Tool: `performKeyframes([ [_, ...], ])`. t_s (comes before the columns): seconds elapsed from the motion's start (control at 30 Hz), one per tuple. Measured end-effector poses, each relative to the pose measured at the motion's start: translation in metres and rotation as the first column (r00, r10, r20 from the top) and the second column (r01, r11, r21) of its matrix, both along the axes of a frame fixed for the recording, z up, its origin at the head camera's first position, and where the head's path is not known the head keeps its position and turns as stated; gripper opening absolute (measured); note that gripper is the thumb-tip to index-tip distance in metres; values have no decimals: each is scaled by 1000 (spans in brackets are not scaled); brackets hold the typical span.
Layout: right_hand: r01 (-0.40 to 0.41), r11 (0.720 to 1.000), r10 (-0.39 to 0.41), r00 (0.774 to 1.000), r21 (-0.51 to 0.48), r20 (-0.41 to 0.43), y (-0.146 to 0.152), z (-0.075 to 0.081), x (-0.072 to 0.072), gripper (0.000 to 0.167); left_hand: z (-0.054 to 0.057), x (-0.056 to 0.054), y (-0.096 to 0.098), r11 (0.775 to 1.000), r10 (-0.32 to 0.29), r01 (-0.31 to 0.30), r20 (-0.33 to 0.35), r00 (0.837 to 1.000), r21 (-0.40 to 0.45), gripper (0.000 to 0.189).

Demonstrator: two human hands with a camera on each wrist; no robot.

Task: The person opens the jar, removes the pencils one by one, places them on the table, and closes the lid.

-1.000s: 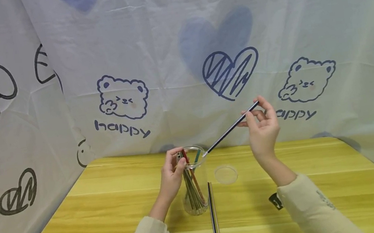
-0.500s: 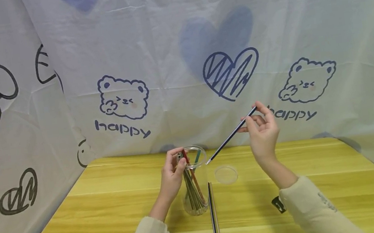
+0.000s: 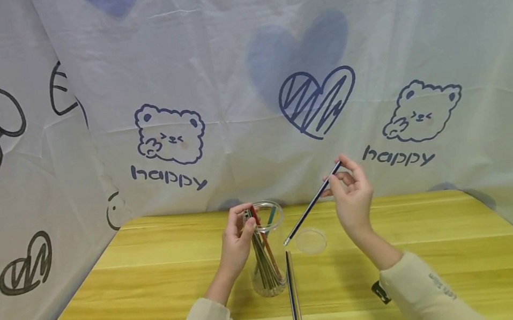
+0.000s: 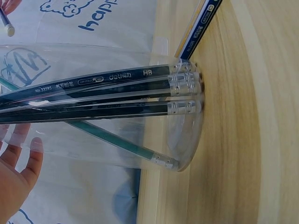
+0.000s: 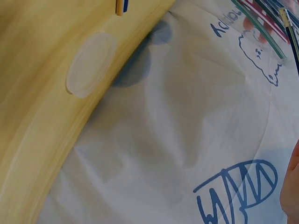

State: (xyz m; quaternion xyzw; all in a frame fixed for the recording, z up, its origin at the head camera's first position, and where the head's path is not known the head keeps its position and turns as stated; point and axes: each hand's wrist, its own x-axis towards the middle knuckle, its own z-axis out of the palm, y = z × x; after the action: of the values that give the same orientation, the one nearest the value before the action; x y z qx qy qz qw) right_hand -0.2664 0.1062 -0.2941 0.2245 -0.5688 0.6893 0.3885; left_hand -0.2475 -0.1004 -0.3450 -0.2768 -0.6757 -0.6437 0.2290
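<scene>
At the centre of the frame, the person's left hand (image 3: 237, 241) has its fingers and thumb bent round the top of a clear jar (image 3: 272, 227) with a bunch of pencils (image 4: 107, 85) leaning inside, their metal-banded ends at the bottom. Right of it, the right hand (image 3: 354, 198) pinches a dark pencil (image 3: 313, 204) near its upper end; it slants down to the left, its silvery end outside the jar, in line with the far tips of a dark striped pencil (image 3: 291, 296) and a paler pencil (image 3: 298, 300) lying side by side at lower centre. A clear round disc (image 3: 311, 241) lies just right of the jar on the wooden table (image 3: 110, 309). I'd keep that left hand firm, since a tall jar would probably tip if knocked. Gripped so high, the pencil could well swing, so a snug pinch and an unhurried wrist seem best, with the silvery end clear of both rim and disc. Whichever way it goes, I'd steer by that lower end.
</scene>
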Motion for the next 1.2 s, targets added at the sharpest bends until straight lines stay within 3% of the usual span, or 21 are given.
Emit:
performKeyframes([
  [0.73, -12, 993, 10, 1000, 120, 13, -9, -30, -4, 43, 1, 1, 0, 1000, -10, 10, -4, 1000, 15, 30],
  [0.97, -52, 985, 33, 992, 163, 118, -11, -41, -6, 46, 1, 0, 0, 1000, -12, 12, 0, 1000, 17, 30],
  [1.2, -99, 975, 50, 970, 199, 238, -13, -52, -8, 46, 0, 0, 0, 1000, -7, 7, 4, 1000, 13, 30],
])
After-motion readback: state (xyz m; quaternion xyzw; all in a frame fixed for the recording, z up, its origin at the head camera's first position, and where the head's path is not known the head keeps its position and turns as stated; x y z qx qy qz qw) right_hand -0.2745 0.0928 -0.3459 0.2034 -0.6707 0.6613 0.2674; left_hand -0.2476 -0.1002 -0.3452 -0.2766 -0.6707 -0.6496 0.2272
